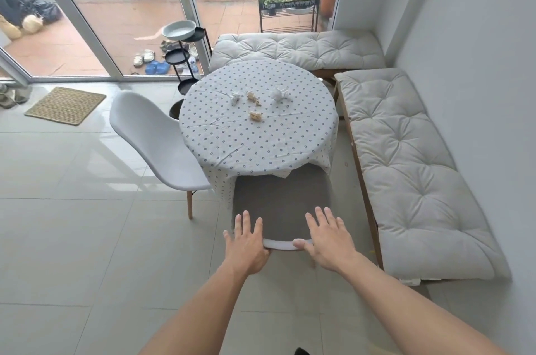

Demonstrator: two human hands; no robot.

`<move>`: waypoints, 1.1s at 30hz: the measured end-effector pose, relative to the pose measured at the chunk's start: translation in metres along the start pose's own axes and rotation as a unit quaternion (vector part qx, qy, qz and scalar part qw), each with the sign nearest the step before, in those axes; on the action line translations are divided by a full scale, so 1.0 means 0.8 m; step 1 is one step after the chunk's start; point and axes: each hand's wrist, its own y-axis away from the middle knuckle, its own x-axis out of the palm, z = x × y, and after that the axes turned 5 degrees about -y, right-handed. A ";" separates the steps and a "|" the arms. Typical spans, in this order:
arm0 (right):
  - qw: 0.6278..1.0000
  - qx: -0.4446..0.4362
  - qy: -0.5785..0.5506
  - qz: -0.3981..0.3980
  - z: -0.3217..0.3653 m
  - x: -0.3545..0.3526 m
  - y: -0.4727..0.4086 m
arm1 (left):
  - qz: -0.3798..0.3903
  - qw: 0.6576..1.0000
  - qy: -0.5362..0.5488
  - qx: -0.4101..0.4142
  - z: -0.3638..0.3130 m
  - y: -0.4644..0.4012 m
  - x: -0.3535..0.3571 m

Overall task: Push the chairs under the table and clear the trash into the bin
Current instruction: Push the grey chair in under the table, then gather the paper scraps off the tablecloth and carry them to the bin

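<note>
On chair back (285, 245), both hands (326, 241)

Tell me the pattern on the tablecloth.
The tablecloth is white with small blue ring-shaped dots in regular rows, seen best in the head view.

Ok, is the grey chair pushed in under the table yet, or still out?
Partly in. The grey chair has its front edge under the tablecloth overhang, but most of the seat still shows, both hands on its back.
</note>
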 end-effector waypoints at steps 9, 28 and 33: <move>0.999 0.009 -0.009 -0.038 0.059 -0.077 -0.059 | -0.047 0.999 0.003 -0.016 0.095 -0.026 -0.095; 0.984 0.134 -0.081 -0.084 0.200 -0.154 -0.233 | -0.079 0.991 -0.041 0.102 0.279 -0.212 -0.280; 0.981 0.136 -0.110 -0.080 0.208 -0.168 -0.325 | -0.075 0.988 -0.059 0.123 0.285 -0.297 -0.309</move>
